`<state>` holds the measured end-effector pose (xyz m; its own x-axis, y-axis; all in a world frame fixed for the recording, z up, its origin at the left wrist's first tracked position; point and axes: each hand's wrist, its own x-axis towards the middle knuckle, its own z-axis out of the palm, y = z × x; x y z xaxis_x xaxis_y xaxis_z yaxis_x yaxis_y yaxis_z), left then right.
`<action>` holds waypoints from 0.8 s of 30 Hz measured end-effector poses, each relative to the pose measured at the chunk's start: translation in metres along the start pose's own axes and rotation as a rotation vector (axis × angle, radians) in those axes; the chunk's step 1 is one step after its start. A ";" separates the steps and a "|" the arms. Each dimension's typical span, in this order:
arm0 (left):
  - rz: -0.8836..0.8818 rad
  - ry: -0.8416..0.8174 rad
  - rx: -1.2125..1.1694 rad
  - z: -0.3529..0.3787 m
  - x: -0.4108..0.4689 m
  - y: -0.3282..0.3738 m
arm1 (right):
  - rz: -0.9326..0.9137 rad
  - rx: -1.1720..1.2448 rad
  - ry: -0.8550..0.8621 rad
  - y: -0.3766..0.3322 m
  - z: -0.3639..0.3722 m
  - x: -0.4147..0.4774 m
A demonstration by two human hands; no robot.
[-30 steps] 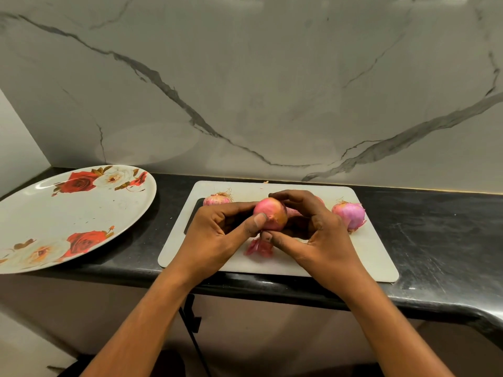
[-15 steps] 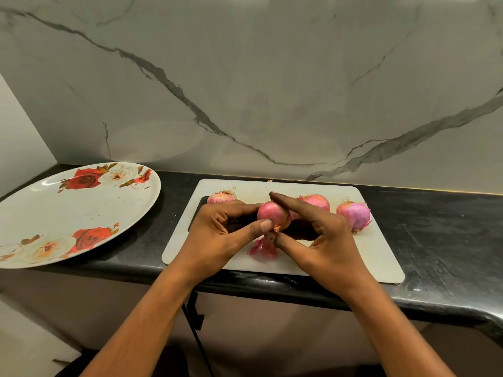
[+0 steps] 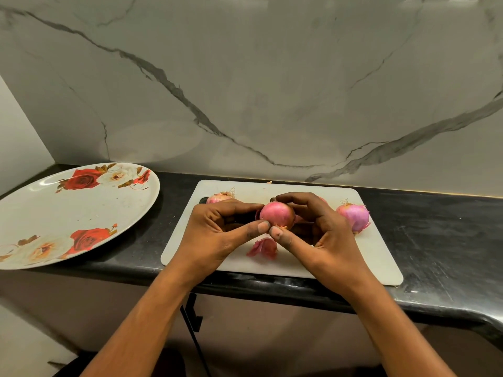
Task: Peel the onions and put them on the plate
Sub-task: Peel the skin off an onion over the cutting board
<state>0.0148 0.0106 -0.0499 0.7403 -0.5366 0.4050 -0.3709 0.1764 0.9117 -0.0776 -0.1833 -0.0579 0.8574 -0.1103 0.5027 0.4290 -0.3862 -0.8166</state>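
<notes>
Nearest you, a loose peel scrap (image 3: pixel 263 248) lies on the board (image 3: pixel 353 268) at 6 o'clock from the onion (image 3: pixel 277 214), in the same place it lay a second ago, so no new skin has dropped. What has changed is your thumbs. Your left hand (image 3: pixel 217 229) has slid its thumb down off the onion's face, and it now meets the thumb of your right hand (image 3: pixel 324 238) at the onion's near underside, where a small orange tag of skin shows. Both hands pinch the onion, thumbs below and curled fingers over the top and back, and hold it just above the board. That reads as a fresh purchase on the next strip, so this onion is likely only partly peeled. Past it, a second onion (image 3: pixel 353 217) sits on the board at 3 o'clock with its skin flaring, and a third (image 3: pixel 219 198) peeks over your left hand at 10 o'clock. The one seen behind your right hand half a second ago is now almost wholly covered. Well off at 9 o'clock, the plate (image 3: pixel 68 213) holds no onion yet, so the task looks early.
</notes>
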 end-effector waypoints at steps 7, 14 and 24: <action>-0.037 0.010 0.016 -0.001 -0.001 -0.004 | 0.036 0.010 0.007 0.001 -0.002 0.001; 0.010 0.061 0.076 -0.004 -0.001 -0.012 | 0.077 0.098 0.029 0.002 -0.001 0.001; 0.013 0.197 0.115 -0.004 -0.002 -0.019 | 0.083 0.121 0.112 0.001 -0.004 0.003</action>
<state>0.0221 0.0117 -0.0680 0.8258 -0.3614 0.4329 -0.4348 0.0808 0.8969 -0.0761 -0.1874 -0.0559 0.8571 -0.2413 0.4551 0.3949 -0.2596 -0.8813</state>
